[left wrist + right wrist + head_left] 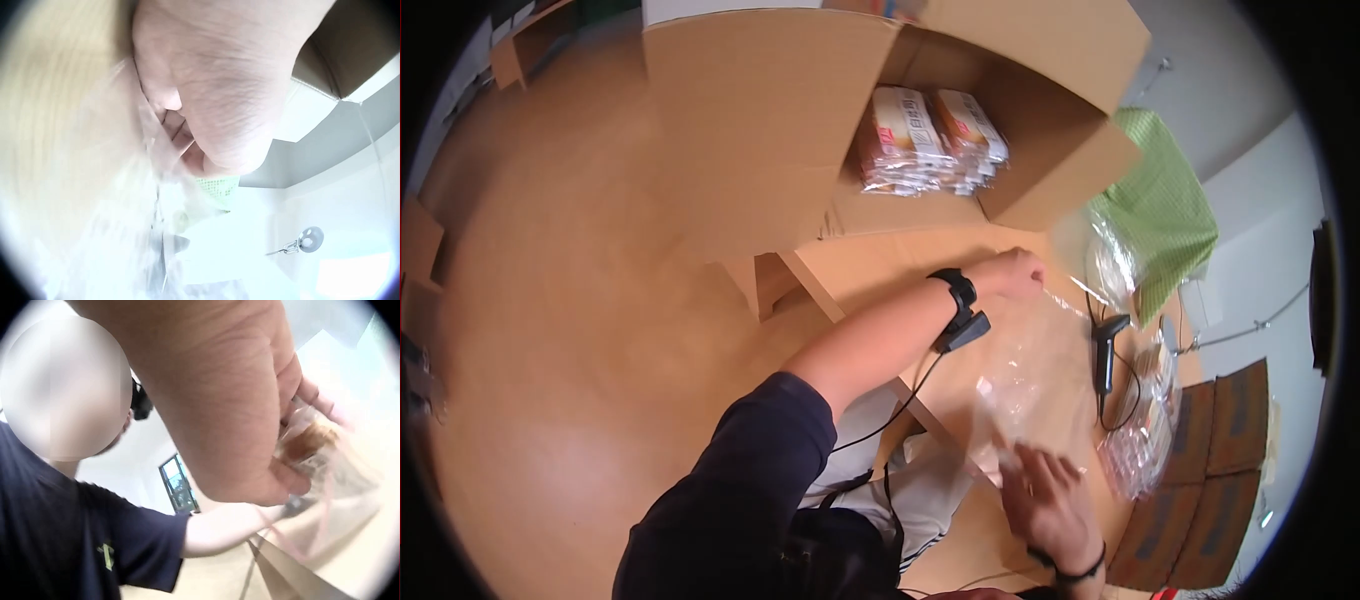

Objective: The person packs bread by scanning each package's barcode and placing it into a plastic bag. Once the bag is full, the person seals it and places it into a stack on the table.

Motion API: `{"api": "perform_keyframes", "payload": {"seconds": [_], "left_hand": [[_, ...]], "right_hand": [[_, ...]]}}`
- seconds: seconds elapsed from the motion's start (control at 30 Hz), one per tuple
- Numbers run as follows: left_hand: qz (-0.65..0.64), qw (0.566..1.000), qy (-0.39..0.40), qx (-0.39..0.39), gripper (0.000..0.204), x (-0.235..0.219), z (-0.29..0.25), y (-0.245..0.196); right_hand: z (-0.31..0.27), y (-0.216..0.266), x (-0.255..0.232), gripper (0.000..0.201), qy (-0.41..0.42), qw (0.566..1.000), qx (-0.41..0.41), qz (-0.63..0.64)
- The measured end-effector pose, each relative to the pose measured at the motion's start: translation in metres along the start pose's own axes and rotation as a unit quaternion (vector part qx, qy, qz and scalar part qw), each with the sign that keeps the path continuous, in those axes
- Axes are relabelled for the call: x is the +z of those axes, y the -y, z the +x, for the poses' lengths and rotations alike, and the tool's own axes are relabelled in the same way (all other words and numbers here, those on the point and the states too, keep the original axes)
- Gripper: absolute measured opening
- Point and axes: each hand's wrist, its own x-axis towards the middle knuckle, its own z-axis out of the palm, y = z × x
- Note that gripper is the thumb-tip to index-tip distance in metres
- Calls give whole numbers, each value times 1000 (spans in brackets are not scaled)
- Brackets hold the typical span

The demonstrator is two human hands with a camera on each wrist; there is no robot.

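Observation:
A clear plastic bag [1000, 395] stretches over the table between my two hands. My left hand [1008, 273], with a black strap at its wrist, has its fingers curled on the bag's far edge. In the left wrist view, the film [165, 147] runs out from under those curled fingers. Nearer my body, my right hand [1052, 500] pinches the bag's other end between thumb and fingers. The right wrist view shows the crumpled film [350, 469] at the fingertips, with a brown patch [306, 440] showing through it.
An open cardboard box [770, 130] holds stacked printed packets [905, 125]. Right of the bag lie a black handheld scanner [1106, 355] with its cable and more clear-wrapped packets [1145, 430]. A green checked cloth [1165, 210] hangs behind, and brown cartons [1200, 480] stand at the right.

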Motion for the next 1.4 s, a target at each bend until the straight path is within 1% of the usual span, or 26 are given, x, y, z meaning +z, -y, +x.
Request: {"api": "perform_keyframes", "payload": {"seconds": [0.1,0.13,0.17,0.23,0.3,0.33,0.5,0.6,0.7,0.77,0.8,0.83,0.87,0.9,0.97,1.0,1.03,1.07,1.1,1.17,1.2,1.23,1.27,1.3,1.37,1.4], "left_hand": [[-10,1000,-8,-3,17,1,-1,0],[-9,1000,-8,0,17,2,-2,1],[-12,1000,-5,-4,17,2,-1,1],[-11,1000,-6,-2,17,2,-1,-1],[-7,1000,8,-7,19,-3,-3,-5],[-16,996,85,-6,27,-11,1,0],[-119,984,132,30,27,-1,7,40],[-198,966,162,39,28,5,7,63],[-280,943,177,40,29,6,2,87],[-340,922,182,40,30,10,10,100],[-336,923,182,40,30,1,8,80],[-284,939,194,-22,28,-10,3,40],[-231,948,204,-85,26,-14,1,23],[-231,948,203,-86,26,-13,0,26],[-165,969,176,49,24,-12,-1,31],[-164,969,176,49,24,-7,8,40],[-148,970,190,-25,23,-2,20,47],[-130,965,204,-99,23,0,25,48],[-126,965,208,-100,23,4,22,51],[-172,978,107,58,20,13,16,55],[-168,978,110,59,20,8,14,44],[-133,986,99,0,19,6,12,32],[-98,990,88,-59,17,4,11,25],[-94,989,93,-58,17,2,9,19],[-32,998,46,3,19,3,6,18],[-29,999,20,-13,18,5,4,13]], "right_hand": [[-12,18,-59,12,-47,992,-48,104],[-8,21,-77,9,-100,987,-59,109],[-15,11,-68,15,-183,974,-71,113],[0,8,-86,21,-193,979,-6,66],[52,-5,-82,19,-276,960,-35,-28],[81,-15,-79,19,-305,947,-72,-67],[216,-72,-54,15,-396,882,-183,-177],[283,-95,-40,15,-427,869,-173,-181],[326,-102,-26,20,-413,872,-151,-215],[339,-99,-13,27,-231,938,-91,-241],[341,-96,-10,31,-198,941,-93,-256],[342,-95,-5,31,-200,941,-94,-256],[344,-94,-1,31,-246,948,-97,-179],[346,-94,2,33,-289,947,-99,-100],[349,-97,3,32,-275,952,-114,-78],[348,-96,1,33,-260,955,-127,-56],[347,-94,1,33,-264,955,-126,-55],[343,-86,-4,35,-227,967,-103,-49],[342,-81,-7,37,-191,977,-80,-43],[347,-80,-5,41,-196,976,-71,-68],[349,-78,-5,46,-194,974,-66,-95],[351,-74,-5,46,-198,973,-64,-95],[350,-66,-5,51,-253,962,-64,-75],[348,-59,-5,57,-306,948,-64,-54],[341,-51,-5,57,-277,956,-59,-78],[344,-52,3,51,-305,947,-60,-80]]}}
